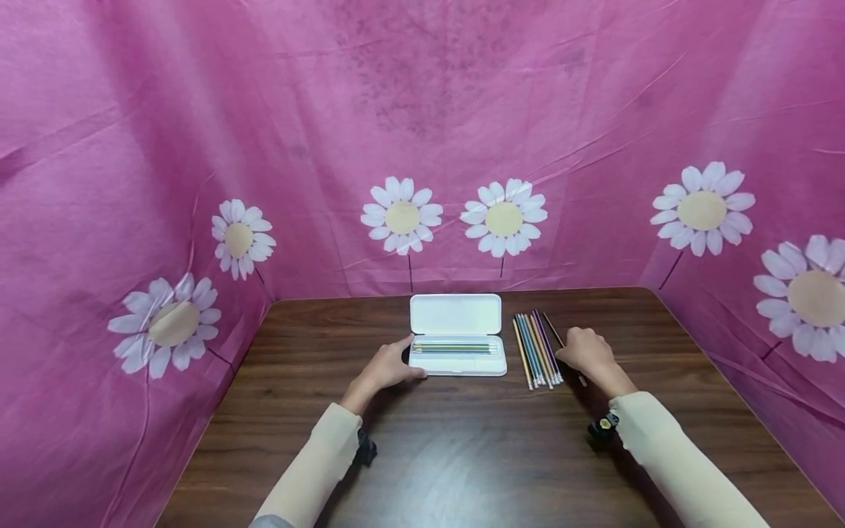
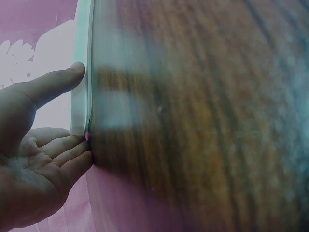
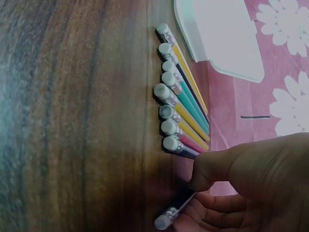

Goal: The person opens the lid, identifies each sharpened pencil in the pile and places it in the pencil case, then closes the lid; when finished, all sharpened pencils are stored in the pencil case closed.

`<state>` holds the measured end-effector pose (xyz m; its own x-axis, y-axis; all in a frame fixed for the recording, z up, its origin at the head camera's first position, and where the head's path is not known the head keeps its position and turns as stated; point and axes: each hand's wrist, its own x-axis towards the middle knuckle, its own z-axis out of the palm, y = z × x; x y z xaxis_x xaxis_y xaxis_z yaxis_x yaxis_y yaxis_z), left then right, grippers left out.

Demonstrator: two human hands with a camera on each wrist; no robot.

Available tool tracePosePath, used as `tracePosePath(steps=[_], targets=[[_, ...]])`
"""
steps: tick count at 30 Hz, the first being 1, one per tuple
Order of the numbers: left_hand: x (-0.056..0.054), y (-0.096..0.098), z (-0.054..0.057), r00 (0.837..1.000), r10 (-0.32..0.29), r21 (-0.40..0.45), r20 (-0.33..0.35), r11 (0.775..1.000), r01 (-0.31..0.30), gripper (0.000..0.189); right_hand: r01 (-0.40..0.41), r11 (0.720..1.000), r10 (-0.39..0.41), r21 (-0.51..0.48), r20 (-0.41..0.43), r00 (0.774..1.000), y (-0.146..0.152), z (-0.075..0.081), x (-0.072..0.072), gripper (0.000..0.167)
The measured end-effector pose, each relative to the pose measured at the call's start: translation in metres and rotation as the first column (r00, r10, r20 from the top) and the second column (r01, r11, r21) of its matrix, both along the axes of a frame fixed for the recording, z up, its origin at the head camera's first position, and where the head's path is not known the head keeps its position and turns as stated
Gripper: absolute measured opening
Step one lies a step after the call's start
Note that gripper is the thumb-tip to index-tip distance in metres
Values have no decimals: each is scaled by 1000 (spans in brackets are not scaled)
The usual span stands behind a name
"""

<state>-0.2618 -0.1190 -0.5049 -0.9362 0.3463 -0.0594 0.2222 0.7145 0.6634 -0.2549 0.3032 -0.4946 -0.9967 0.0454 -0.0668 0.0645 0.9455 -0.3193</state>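
Note:
A white pencil case (image 1: 455, 371) lies on the table with its lid (image 1: 455, 314) raised at the back. Several pencils (image 1: 455, 348) lie sideways inside it. My left hand (image 1: 388, 365) is at the case's left end. Its thumb touches the front side and its fairly straight fingers reach the left end, seen in the left wrist view. Right of the case, several pencils (image 1: 538, 352) lie side by side, with white erasers toward me. My right hand (image 1: 587, 352) pinches a dark pencil (image 3: 181, 200) just right of that row; its eraser end touches or nearly touches the table.
The brown wooden table (image 1: 436, 455) extends toward me in front of the case. A pink cloth (image 1: 449, 110) with white daisies hangs behind the table and along both sides. Small black devices (image 1: 602, 427) are strapped at both wrists.

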Motion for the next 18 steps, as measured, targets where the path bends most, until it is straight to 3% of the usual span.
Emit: tracePosePath(steps=[8,18], targets=[[0,0,2,1000,-7,8,7,1000,7,92,-1,999,0,-46,-30,1000,1,-1,1,32],[1,-1,3,1000,-12,7,10,1000,12,92,-123,991,114,-59,-137,984,-12,23,5,14]])
